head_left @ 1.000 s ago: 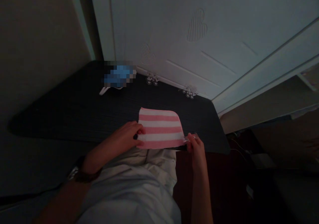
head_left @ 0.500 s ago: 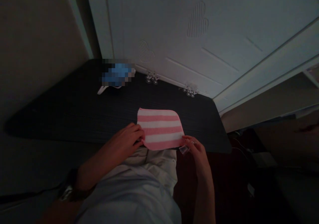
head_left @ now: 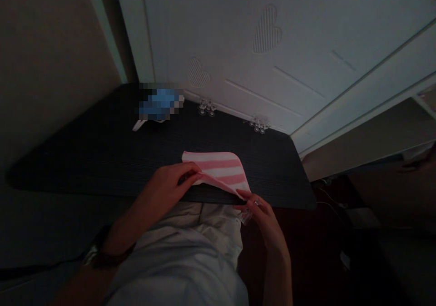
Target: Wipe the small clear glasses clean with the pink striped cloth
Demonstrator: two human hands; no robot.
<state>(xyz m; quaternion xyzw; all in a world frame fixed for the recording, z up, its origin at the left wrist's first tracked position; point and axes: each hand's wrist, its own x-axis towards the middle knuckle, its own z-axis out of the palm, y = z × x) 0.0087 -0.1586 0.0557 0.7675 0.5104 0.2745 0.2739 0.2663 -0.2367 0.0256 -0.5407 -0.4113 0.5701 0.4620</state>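
Observation:
A small pink and white striped cloth (head_left: 221, 164) lies on the black tabletop near its front edge, its near side turned up and over. My left hand (head_left: 177, 176) pinches the lifted near-left part of the cloth between thumb and fingers. At the near-right corner, my right hand (head_left: 257, 208) has its fingertips on the cloth. A small clear plastic piece (head_left: 245, 216) is also held in my right hand, below the fingers; its exact kind is hard to make out in the dim light.
Two clusters of clear plastic pieces, one left (head_left: 206, 107) and one right (head_left: 259, 124), stand along the back of the black table (head_left: 102, 151). A blurred blue item (head_left: 160, 104) with a white strap sits at the back left. Behind rises a white panel (head_left: 231, 38) with heart reliefs.
The cloth lay flat; now its near edge is folded up and away from me. My left hand has risen with the edge, and my right hand has shifted slightly left and nearer.

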